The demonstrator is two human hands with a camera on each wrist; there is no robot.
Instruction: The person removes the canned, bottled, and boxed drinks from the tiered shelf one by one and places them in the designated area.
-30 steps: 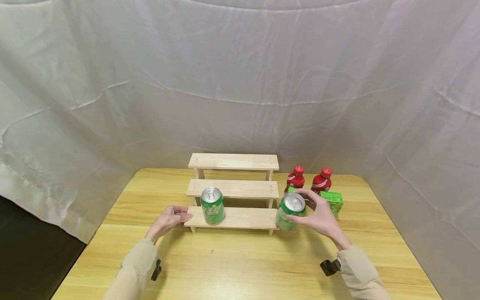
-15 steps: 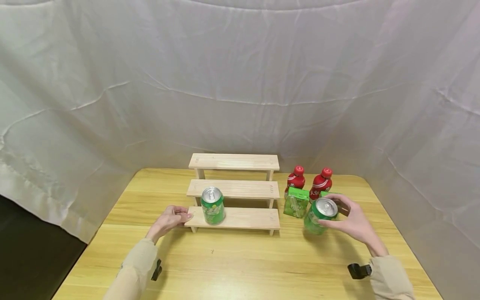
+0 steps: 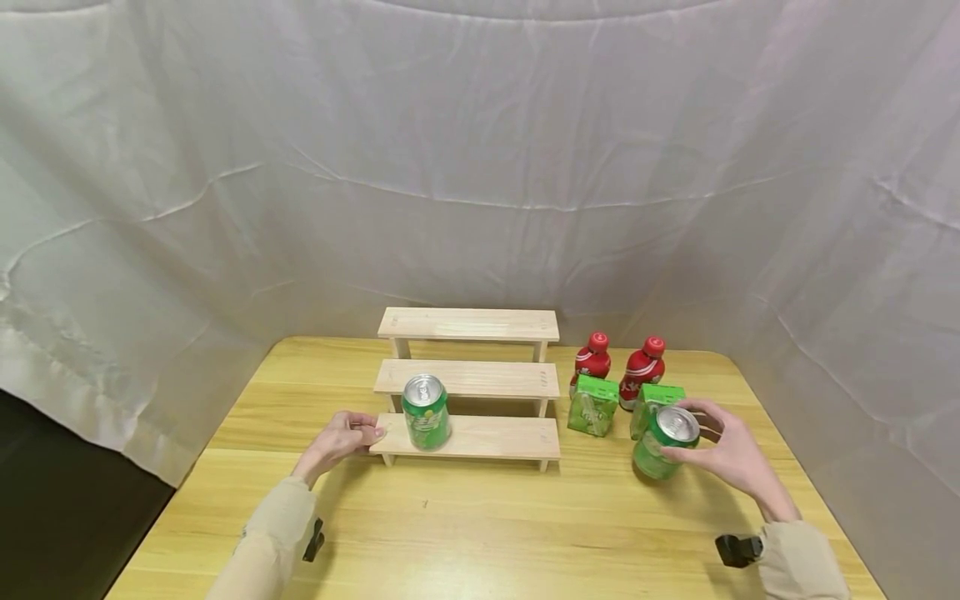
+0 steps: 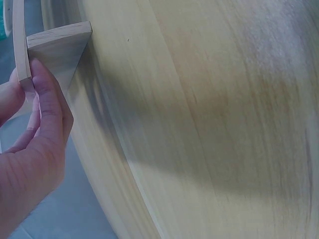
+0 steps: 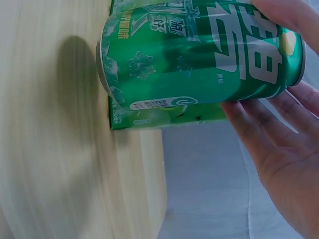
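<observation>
My left hand (image 3: pixel 341 440) pinches the left end of the lowest board of a three-step wooden shelf (image 3: pixel 510 437), thumb on top and fingers beneath, as the left wrist view shows. A green soda can (image 3: pixel 426 417) stands upright on that board, left of its middle. On the right, my right hand (image 3: pixel 731 454) grips a second green soda can (image 5: pixel 199 55) round its upper part, thumb on one side and fingers on the other. This can is close over the table, right in front of a green drink carton (image 3: pixel 660 398), which it partly hides.
Another green carton (image 3: pixel 593 406) stands between the shelf and the held can. Two red bottles (image 3: pixel 592 360) with red caps are behind the cartons. A pale grey curtain (image 3: pixel 480 167) surrounds the wooden table (image 3: pixel 480 533) at the back and sides.
My right hand has carried its can rightward and toward me, from the shelf's right end to in front of the right carton. The left carton has come into full view. My left hand stays put.
</observation>
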